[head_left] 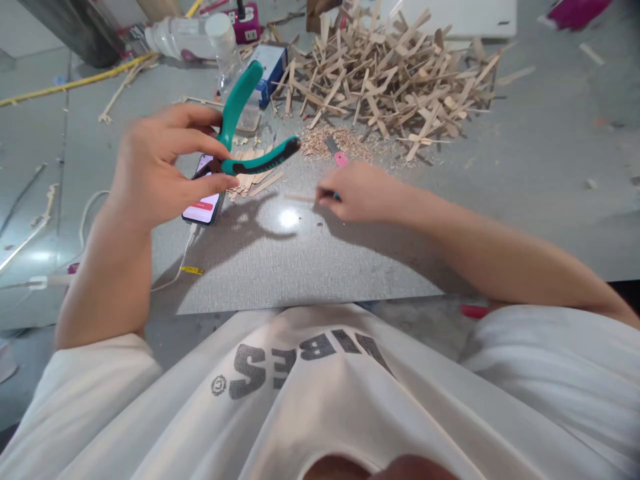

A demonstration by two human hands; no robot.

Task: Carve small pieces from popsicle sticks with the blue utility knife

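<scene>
My left hand (160, 167) is raised above the grey mat (350, 260) and grips a pair of pliers with green handles (245, 127), the handles spread apart and pointing away from me. My right hand (357, 193) rests on the mat to the right, fingers pinched on a thin wooden stick (300, 198) that points left; something blue shows between the fingers. A small stack of cut wooden sticks (253, 177) lies just beyond the pliers. A phone (205, 207) with a lit screen lies under my left hand.
A big heap of wooden sticks (395, 73) fills the far side, with sawdust and chips (333, 142) and a pink utility knife (337, 153) before it. A plastic bottle (193, 37), a blue box (270, 67) and a white cable (170, 273) sit at the left.
</scene>
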